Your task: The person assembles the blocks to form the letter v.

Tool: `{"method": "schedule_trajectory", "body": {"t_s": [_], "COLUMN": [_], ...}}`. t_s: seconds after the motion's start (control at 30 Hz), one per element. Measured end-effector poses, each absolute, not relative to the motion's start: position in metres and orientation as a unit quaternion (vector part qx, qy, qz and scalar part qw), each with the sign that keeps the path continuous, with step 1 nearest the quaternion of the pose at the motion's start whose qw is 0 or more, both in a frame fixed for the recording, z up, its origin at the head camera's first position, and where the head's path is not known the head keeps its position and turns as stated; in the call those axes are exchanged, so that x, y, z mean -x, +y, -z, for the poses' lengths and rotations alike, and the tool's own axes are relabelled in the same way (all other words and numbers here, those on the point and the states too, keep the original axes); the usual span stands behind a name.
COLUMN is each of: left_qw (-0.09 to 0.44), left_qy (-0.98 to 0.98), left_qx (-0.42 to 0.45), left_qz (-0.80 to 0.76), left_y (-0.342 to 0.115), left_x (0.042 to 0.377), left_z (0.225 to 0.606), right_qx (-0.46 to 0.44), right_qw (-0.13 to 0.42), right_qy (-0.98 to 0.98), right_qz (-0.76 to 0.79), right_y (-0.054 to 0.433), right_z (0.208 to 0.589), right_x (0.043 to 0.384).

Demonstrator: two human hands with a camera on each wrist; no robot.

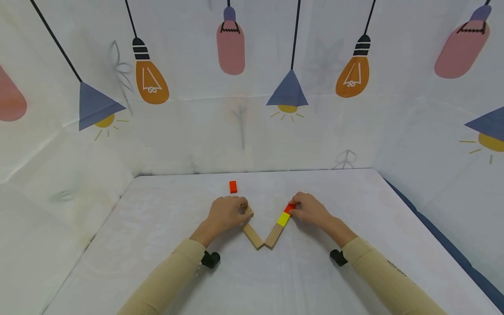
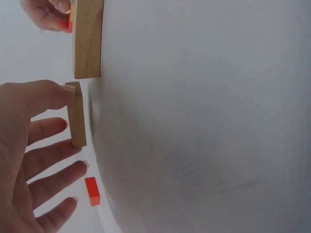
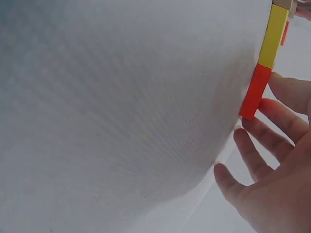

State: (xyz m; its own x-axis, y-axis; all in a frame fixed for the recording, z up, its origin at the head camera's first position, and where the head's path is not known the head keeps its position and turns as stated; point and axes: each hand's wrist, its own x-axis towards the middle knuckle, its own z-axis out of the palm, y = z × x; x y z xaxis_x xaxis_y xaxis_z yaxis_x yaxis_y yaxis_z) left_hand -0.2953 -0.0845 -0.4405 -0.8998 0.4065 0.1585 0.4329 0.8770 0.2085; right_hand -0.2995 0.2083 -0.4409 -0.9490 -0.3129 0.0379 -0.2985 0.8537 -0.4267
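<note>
My left hand (image 1: 225, 214) pinches a small plain wooden block (image 2: 77, 119), thumb at one end and a fingertip at the other. Just below it, a longer wooden block (image 1: 253, 236) slants down to meet another wooden block (image 1: 274, 236), forming a V. Up the right arm of the V, a yellow block (image 1: 283, 218) follows the wood, then a red block (image 1: 290, 208). That red block is between the thumb and fingers of my right hand (image 1: 313, 213); in the right wrist view its end lies against the yellow one.
Beyond the left hand, a second red block (image 1: 233, 187) lies alone on the white table (image 1: 275, 284). White sheeting printed with lamps (image 1: 287, 89) hangs behind the table and along its sides. Dark wrist cameras (image 1: 211, 260) sit under both sleeves.
</note>
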Motion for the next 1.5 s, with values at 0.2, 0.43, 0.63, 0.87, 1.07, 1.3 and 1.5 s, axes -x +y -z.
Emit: {"method": "schedule_trajectory", "body": {"t_s": [0.2,0.43,0.63,0.87,1.07,1.3,1.5], "left_qw": [0.058,0.057,0.057,0.073,0.086,0.080,0.082], "left_qy": [-0.967,-0.970,-0.970,-0.969,-0.965,-0.964,-0.963], "left_qx": [0.221,0.210,0.206,0.205,0.216,0.216,0.220], "left_qz": [0.117,0.109,0.112,0.113,0.121,0.131,0.133], "left_y": [-0.088,-0.094,-0.098,-0.103,-0.107,-0.108,-0.109], "left_x": [0.294,0.294,0.290,0.288,0.284,0.280,0.277], "left_z": [0.438,0.440,0.439,0.440,0.441,0.440,0.444], "right_qx": [0.157,0.160,0.164,0.166,0.164,0.171,0.173], "right_qw": [0.018,0.020,0.011,0.005,0.010,0.014,0.016], "right_qy": [0.963,0.963,0.963,0.961,0.961,0.959,0.957], "right_qz": [0.217,0.215,0.215,0.221,0.220,0.226,0.231], "right_y": [0.208,0.208,0.209,0.209,0.210,0.212,0.211], "right_z": [0.439,0.439,0.439,0.441,0.442,0.442,0.443], "right_x": [0.299,0.299,0.298,0.298,0.302,0.303,0.303]}}
